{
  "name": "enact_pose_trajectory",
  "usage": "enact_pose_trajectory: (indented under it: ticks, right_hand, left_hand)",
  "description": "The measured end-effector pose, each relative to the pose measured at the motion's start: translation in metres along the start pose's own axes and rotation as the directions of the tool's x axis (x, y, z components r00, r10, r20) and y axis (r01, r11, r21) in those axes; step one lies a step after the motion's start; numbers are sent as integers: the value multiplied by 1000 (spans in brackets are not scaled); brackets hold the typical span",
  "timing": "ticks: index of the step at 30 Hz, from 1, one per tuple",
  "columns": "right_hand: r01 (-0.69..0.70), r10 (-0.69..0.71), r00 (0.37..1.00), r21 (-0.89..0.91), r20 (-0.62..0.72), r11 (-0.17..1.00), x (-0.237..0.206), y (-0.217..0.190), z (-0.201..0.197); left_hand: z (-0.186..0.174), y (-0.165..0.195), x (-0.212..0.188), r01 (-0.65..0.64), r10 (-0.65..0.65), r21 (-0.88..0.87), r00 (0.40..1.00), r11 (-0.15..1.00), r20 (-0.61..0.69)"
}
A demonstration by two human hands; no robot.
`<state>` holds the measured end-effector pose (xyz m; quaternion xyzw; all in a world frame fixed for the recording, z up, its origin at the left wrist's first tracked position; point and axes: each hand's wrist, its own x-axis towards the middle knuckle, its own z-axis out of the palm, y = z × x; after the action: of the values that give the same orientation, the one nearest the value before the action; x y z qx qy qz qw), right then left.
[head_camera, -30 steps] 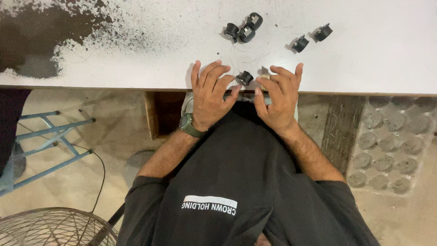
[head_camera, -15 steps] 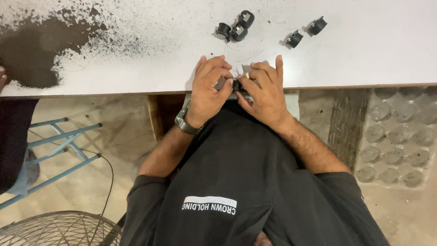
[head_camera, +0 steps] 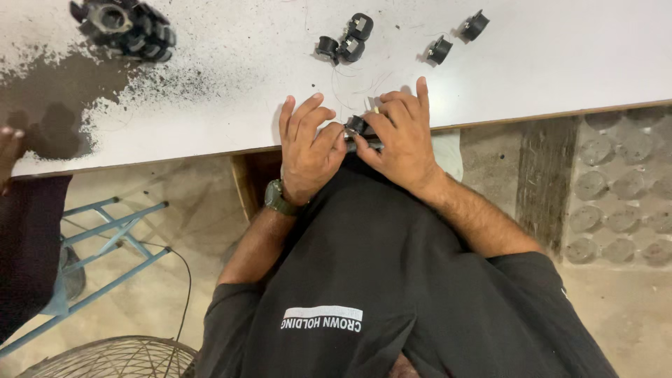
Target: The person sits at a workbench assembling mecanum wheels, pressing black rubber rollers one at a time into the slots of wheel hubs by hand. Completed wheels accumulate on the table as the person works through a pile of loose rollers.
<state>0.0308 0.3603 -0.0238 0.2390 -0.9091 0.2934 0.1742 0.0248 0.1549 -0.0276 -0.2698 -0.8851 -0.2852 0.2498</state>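
Two hands, left hand [head_camera: 308, 150] and right hand [head_camera: 399, 136], pinching one small black plastic part [head_camera: 355, 125] at the white table [head_camera: 560, 63] edge, five spares toward 12 o'clock; probably light, rigid, slippery-ish, best gripped by its sides.

The person's two bare forearms rise from about six o'clock toward twelve and converge near the middle of the view. The left hand [head_camera: 309, 151] lies palm down, knuckles up, its fingers [head_camera: 302, 116] spread slightly and pointing to twelve o'clock, with a dark watch strapped round the wrist. The right hand [head_camera: 401, 137] sits just beside it at three o'clock, also palm down, its index finger stretched straight to twelve while the other fingers curl inward. The thumbs of both hands meet between them, pinched together at the fingertips.
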Motion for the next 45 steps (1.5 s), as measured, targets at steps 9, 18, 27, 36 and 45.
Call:
enact_pose_trajectory:
  ticks: [9, 18, 27, 36, 45]
  right_hand:
    - [42, -40, 998, -29, 53, 999, 5, -5, -8]
    - [8, -8, 1000, 5, 10, 1000, 7, -5, -3]
    - [161, -155, 979, -34, 131, 986, 10, 6, -11]
    - [75, -77, 993, 18, 92, 997, 8, 4, -7]
    - [48, -47, 994, -6, 98, 999, 7, 4, -10]
  left_hand:
    - [-7, -1, 3, 85, -77, -120, 994, 989, 71]
    - [-1, -2, -6, -127, 128, 108, 992, 986, -3]
    - [-24, 5, 18, 80, -52, -192, 988, 978, 146]
    - [-21, -4, 20, 642, -435, -479, 763, 599, 478]
    - [-21, -7, 22, 584, -404, -444, 803, 680, 438]
